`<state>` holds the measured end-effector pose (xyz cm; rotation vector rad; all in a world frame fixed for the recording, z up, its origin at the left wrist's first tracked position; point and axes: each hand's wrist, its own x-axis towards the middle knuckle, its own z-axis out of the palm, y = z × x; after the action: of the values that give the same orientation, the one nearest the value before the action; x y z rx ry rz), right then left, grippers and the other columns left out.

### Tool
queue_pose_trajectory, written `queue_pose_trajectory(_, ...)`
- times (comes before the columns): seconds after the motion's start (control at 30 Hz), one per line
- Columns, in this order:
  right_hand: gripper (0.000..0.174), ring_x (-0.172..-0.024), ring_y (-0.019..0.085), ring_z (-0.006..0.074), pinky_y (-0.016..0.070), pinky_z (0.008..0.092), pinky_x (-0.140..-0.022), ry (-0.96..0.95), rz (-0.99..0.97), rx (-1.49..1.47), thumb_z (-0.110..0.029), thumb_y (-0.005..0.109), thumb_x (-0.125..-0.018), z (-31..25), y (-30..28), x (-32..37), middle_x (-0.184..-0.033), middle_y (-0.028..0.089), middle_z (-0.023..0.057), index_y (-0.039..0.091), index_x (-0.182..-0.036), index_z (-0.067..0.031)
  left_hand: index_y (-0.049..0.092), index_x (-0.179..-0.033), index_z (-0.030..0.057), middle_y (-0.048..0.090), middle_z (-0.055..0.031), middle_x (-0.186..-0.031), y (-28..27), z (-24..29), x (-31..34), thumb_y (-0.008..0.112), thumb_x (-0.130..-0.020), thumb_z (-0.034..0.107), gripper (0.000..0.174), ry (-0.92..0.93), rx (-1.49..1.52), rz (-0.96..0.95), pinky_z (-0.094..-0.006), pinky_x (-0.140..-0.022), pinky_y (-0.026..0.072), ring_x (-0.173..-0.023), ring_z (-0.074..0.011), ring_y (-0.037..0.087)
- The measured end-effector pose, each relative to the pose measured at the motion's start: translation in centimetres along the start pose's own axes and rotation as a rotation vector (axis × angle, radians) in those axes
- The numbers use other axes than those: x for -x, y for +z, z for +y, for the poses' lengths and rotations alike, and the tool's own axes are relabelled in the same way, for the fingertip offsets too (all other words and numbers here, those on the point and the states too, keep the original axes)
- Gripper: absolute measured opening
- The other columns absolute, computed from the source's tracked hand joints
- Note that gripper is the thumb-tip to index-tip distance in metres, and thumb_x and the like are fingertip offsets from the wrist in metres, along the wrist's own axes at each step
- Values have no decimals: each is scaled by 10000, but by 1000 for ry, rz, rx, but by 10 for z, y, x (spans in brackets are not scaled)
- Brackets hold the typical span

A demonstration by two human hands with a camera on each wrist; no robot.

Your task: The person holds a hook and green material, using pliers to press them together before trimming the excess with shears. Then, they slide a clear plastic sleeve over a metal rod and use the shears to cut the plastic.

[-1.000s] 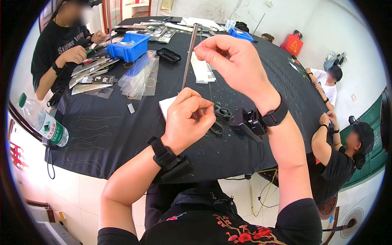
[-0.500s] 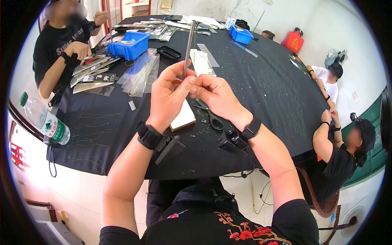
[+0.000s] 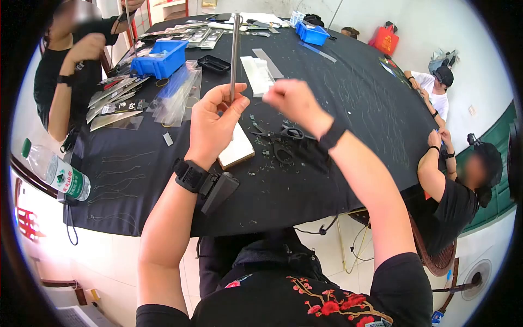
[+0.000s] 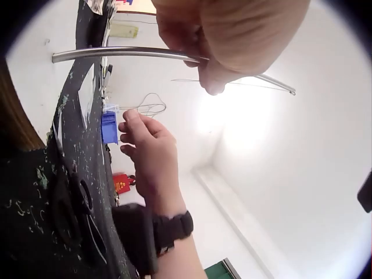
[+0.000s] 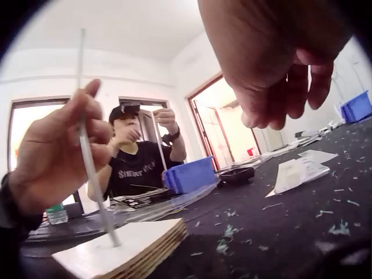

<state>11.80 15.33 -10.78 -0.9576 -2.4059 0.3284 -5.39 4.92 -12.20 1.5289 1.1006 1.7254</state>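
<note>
A metal rod point(image 3: 235, 60) stands upright on a white-topped wooden block point(image 5: 157, 231). My left hand point(image 3: 213, 124) is at its lower half, fingers curled beside the rod, pinching a thin line point(image 4: 247, 85). In the left wrist view, this line runs from the rod's top end to the fingertips, and a short piece sticks out on the other side. My right hand point(image 3: 297, 103) is off to the right of the rod, blurred, with curled fingers. No held thing shows in it. Black scissors point(image 3: 282, 155) lie on the table below it.
Green clippings point(image 5: 228, 244) litter the black cloth point(image 3: 348, 158). White strips point(image 3: 257, 76), clear bags point(image 3: 177, 98), a black tray point(image 3: 214, 64) and a blue bin point(image 3: 160, 59) lie ahead. A bottle point(image 3: 57, 171) stands left, near several thin line loops point(image 3: 117, 177). Other people sit around the table.
My right hand first pulled high near the rod's top, then met my left hand at the rod, and now is apart to the right. My left hand moved up beside the rod.
</note>
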Motion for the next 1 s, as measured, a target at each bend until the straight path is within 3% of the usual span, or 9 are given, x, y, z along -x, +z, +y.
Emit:
queue_pose_trajectory(0.07, 183, -713, 613, 274, 479, 343, -678, -11, 45, 90, -214, 578, -754, 29, -1, -25, -792, 630, 136, 638, -847, -68, 578, -1022, 19, 561, 26, -823, 1, 0, 1, 607, -804, 52, 222, 35, -40, 18, -175, -665, 406, -722, -33, 493)
queue_pose_trajectory(0.13, 198, -717, 602, 300, 478, 371, -711, -219, 99, 153, -214, 567, -749, 58, 20, -43, -789, 628, 141, 636, -878, -80, 579, -1020, 19, 560, 27, -822, 2, -1, 1, 608, -803, 51, 222, 38, -65, 22, -173, -660, 403, -719, -31, 491)
queue_pose_trajectory(0.23, 213, -814, 587, 320, 461, 400, -750, -51, -148, 414, -184, 552, -745, 64, 42, -45, -833, 620, 165, 634, -912, -81, 582, -1014, 15, 563, 24, -823, 3, -2, 1, 615, -797, 50, 223, 56, -94, 39, -174, -650, 398, -715, -32, 488)
queue_pose_trajectory(0.37, 169, -812, 588, 320, 457, 405, -748, 45, -260, 300, -173, 548, -745, 70, 42, -53, -823, 619, 165, 643, -841, -71, 609, -955, 29, 579, 28, -757, 6, -4, 2, 635, -770, 78, 193, 69, -50, 99, -186, -578, 385, -613, -36, 444)
queue_pose_trajectory(0.5, 147, -765, 586, 337, 466, 397, -698, 10, 54, 280, -159, 559, -710, 59, 20, -52, -783, 613, 168, 628, -744, -33, 605, -952, 30, 580, 29, -760, 6, -6, 2, 634, -773, 74, 187, 91, -19, 91, -183, -570, 377, -612, -34, 441)
queue_pose_trajectory(0.63, 161, -669, 596, 211, 463, 308, -637, 117, 333, 14, -165, 619, -686, 45, -18, -45, -741, 618, 121, 594, -724, -10, 577, -999, 8, 575, 6, -836, 3, -3, 3, 622, -793, 51, 215, 42, -60, 47, -182, -670, 411, -730, -46, 508)
queue_pose_trajectory(0.8, 126, -715, 582, 78, 452, 211, -615, 2, 144, -242, -124, 578, -817, 12, -44, -33, -755, 628, 56, 561, -835, 0, 574, -998, 2, 578, 5, -842, 4, -2, 3, 609, -801, 47, 204, 45, -26, 57, -183, -682, 416, -734, -48, 510)
queue_pose_trajectory(0.93, 152, -685, 566, 73, 452, 212, -622, -32, 126, -375, -126, 589, -815, -24, -48, -24, -761, 623, 45, 580, -885, 8, 571, -1000, -6, 577, 4, -840, 5, 0, 2, 602, -804, 39, 204, 36, -31, 58, -179, -689, 416, -746, -51, 517)
queue_pose_trajectory(1.0, 173, -661, 545, 64, 443, 206, -618, -102, -28, -426, -132, 604, -808, -34, -47, -22, -767, 618, 27, 609, -917, 2, 570, -999, -10, 579, 1, -845, 5, -1, 1, 599, -803, 31, 202, 93, -12, 61, -178, -688, 418, -751, -48, 519)
